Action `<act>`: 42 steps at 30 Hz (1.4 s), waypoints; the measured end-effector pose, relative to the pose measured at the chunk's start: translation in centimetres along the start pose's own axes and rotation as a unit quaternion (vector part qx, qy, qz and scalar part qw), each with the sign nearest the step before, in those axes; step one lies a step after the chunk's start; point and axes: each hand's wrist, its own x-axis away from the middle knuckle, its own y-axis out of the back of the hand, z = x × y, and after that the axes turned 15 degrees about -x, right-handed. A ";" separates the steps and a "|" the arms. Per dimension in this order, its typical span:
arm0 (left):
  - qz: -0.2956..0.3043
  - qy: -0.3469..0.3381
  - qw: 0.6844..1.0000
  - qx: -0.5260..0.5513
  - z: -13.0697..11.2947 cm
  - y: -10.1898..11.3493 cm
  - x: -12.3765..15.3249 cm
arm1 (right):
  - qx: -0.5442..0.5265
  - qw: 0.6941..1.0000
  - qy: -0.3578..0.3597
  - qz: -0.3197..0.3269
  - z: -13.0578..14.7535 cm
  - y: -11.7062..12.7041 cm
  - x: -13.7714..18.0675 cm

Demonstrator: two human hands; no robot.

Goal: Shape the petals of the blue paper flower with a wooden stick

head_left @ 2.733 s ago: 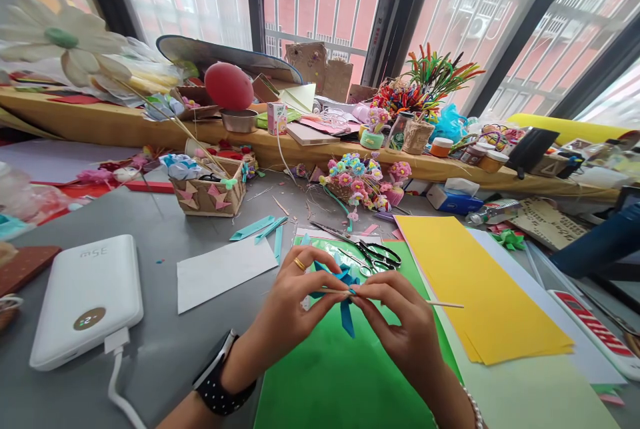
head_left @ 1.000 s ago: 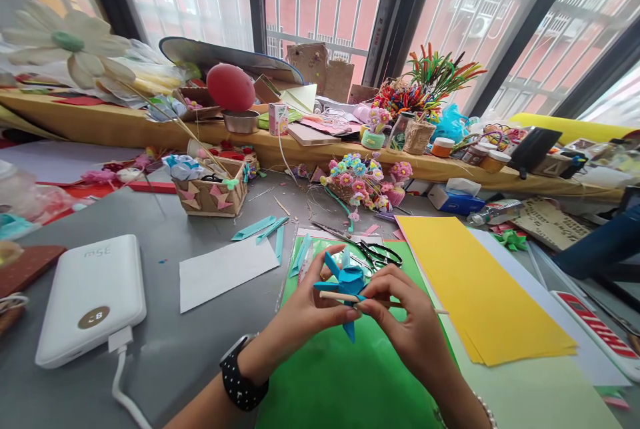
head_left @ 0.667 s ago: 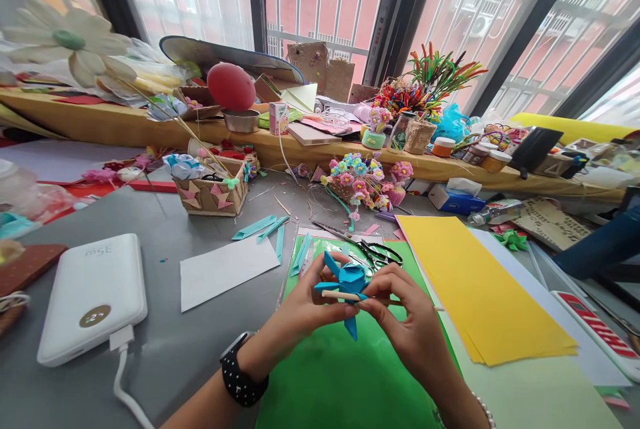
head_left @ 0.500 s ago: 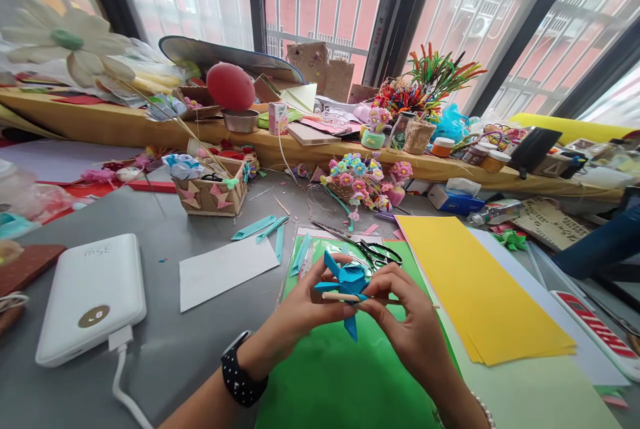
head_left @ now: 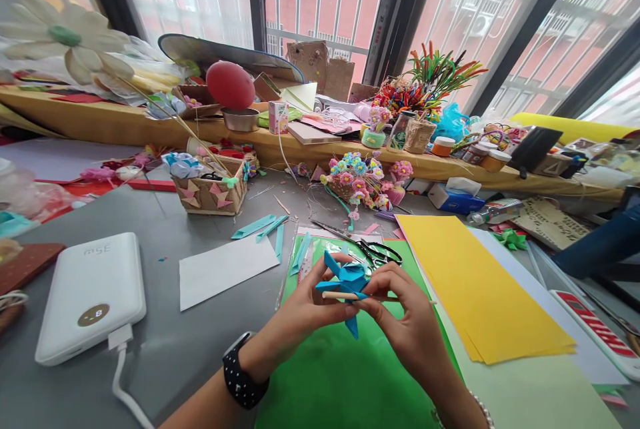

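A blue folded paper flower [head_left: 346,277] sits on a thin wooden stick [head_left: 340,295] above the green sheet [head_left: 340,375]. My left hand [head_left: 305,312] pinches the flower and stick from the left, a black watch on its wrist. From the right, my right hand [head_left: 405,322] is closed on the same stick and on the flower's base. The stick's far end pokes out past my right hand toward the yellow paper.
Black scissors [head_left: 373,254] lie just beyond my hands. Yellow paper [head_left: 475,289] lies to the right, white paper [head_left: 225,269] and teal strips [head_left: 260,227] to the left. A white power bank [head_left: 90,295] with its cable is at far left. Craft clutter and a small box [head_left: 210,192] line the back ledge.
The flower has been turned so its petals point upward, and both hands have shifted slightly. In the last second almost nothing moved.
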 end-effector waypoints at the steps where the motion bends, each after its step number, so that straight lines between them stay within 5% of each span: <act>1: 0.002 -0.003 1.000 -0.001 0.0 0.0 0.0 | 0.001 1.000 -0.002 0.001 0.0 0.0 0.0; 42: 0.015 0.016 0.999 0.048 -1.2 -0.6 0.5 | -0.038 0.999 0.001 -0.003 -0.4 -0.4 0.6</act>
